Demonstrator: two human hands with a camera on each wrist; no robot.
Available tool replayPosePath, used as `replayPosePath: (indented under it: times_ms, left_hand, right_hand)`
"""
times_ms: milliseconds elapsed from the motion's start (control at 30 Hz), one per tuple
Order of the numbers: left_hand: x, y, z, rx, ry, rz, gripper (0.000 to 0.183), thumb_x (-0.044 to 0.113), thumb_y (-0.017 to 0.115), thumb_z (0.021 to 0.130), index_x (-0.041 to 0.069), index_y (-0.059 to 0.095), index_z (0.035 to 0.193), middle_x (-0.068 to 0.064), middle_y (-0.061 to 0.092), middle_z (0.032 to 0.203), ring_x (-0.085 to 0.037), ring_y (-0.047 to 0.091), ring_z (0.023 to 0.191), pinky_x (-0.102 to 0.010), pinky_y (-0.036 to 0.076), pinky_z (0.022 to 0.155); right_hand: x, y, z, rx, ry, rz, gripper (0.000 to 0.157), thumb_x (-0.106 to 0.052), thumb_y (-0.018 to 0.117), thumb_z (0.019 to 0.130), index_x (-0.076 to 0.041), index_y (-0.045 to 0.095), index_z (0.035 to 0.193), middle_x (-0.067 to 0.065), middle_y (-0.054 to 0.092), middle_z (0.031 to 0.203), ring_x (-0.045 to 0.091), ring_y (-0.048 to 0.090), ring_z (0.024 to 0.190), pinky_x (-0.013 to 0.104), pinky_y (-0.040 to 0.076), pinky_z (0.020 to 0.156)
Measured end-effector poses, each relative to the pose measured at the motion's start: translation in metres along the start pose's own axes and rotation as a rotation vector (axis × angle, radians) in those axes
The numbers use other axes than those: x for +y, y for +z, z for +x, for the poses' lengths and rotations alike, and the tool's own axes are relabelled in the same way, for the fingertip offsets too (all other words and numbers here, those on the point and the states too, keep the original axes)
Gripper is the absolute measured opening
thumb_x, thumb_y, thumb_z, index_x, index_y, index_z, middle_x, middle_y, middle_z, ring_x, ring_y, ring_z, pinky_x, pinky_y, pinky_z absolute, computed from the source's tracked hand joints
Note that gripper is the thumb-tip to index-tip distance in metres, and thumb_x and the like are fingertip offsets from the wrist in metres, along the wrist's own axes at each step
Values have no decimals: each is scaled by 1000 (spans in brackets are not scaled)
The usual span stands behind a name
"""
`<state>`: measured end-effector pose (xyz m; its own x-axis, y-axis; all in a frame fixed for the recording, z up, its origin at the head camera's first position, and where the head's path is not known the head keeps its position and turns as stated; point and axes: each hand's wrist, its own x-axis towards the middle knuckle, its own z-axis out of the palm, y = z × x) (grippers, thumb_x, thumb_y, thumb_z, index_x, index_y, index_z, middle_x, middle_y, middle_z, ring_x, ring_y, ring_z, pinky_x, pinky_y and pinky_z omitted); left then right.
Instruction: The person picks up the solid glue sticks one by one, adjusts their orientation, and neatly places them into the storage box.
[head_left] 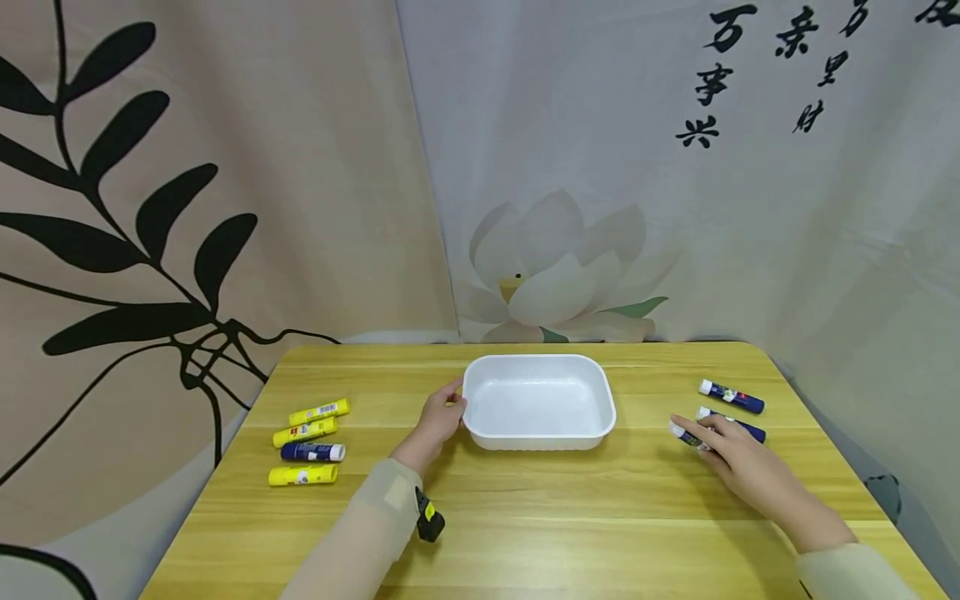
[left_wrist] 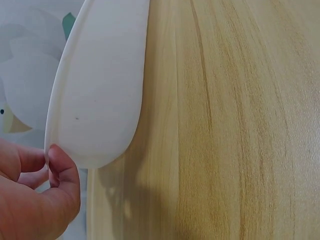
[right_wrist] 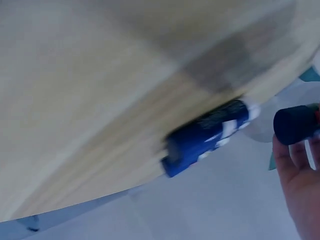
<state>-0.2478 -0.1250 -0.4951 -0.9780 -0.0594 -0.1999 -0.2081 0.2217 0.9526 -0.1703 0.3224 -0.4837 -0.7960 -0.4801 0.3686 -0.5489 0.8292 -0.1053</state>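
Note:
My left hand (head_left: pixel 438 417) pinches the left rim of a white plastic tray (head_left: pixel 540 443), thumb and finger on its edge; in the left wrist view the hand (left_wrist: pixel 42 195) grips the tray's lip (left_wrist: pixel 51 115). On the right side, my right hand (head_left: pixel 750 471) holds a dark blue glue stick with a white cap (head_left: pixel 684 434), mostly covered by the fingers. Its dark end (right_wrist: pixel 294 125) shows in the right wrist view. Beside this hand lie two more blue glue sticks, the farther one (head_left: pixel 733 396) in full sight and the nearer one (head_left: pixel 752 431) partly hidden.
At the table's left lie yellow glue sticks (head_left: pixel 303 475) and one blue glue stick (head_left: pixel 311 452) in a loose column. The wooden table (head_left: pixel 540 517) has a printed curtain (head_left: pixel 562 167) behind it. A small black device (head_left: pixel 429 518) is on the left wrist.

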Motion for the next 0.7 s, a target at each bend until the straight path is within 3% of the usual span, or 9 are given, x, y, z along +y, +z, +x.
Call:
replayPosePath:
  times_ms: [100,267,400,500,600,700]
  left_hand:
    - [1,0,-1,-3,2,-1,46,4,47,96,8,44,141,-10,47,100,-13,49,71,-23,49,65]
    - [-1,0,1,-1,-20,-2,46,5,48,96,11,45,141,-11,48,104,-15,49,74,-27,49,69]
    - [-2,0,2,0,-21,16,45,5,48,97,10,44,142,-10,47,104,-16,49,74,-30,50,69]
    - [0,-1,1,0,-22,16,46,6,48,97,10,44,142,-10,47,104,-15,49,73,-31,51,71]
    - [1,0,0,-2,-23,7,46,6,48,96,10,44,142,-10,47,104,-14,49,72,-31,51,71]
    - [1,-1,0,-2,-19,6,46,5,48,96,9,43,142,-10,47,103,-15,49,72,-31,51,71]
  right_hand:
    - [-7,0,12,20,22,40,75,-3,73,78,-28,43,142,-4,54,105,9,47,84,28,44,64]
    - [-17,2,28,1,142,147,70,-7,68,85,-28,38,145,0,54,108,10,49,78,25,43,61]
    - [-25,4,42,-9,277,331,65,-9,65,89,-21,37,146,8,54,107,16,53,78,24,46,58]
    - [-30,3,52,-27,413,480,63,-18,63,91,-16,34,147,17,55,110,28,60,88,29,53,61]
    - [-35,3,62,-50,554,606,67,-31,61,92,-14,29,148,23,52,116,38,60,97,36,56,66]
    - [-44,1,75,-63,653,716,74,-38,60,91,-13,23,150,26,48,122,40,58,102,39,56,69]
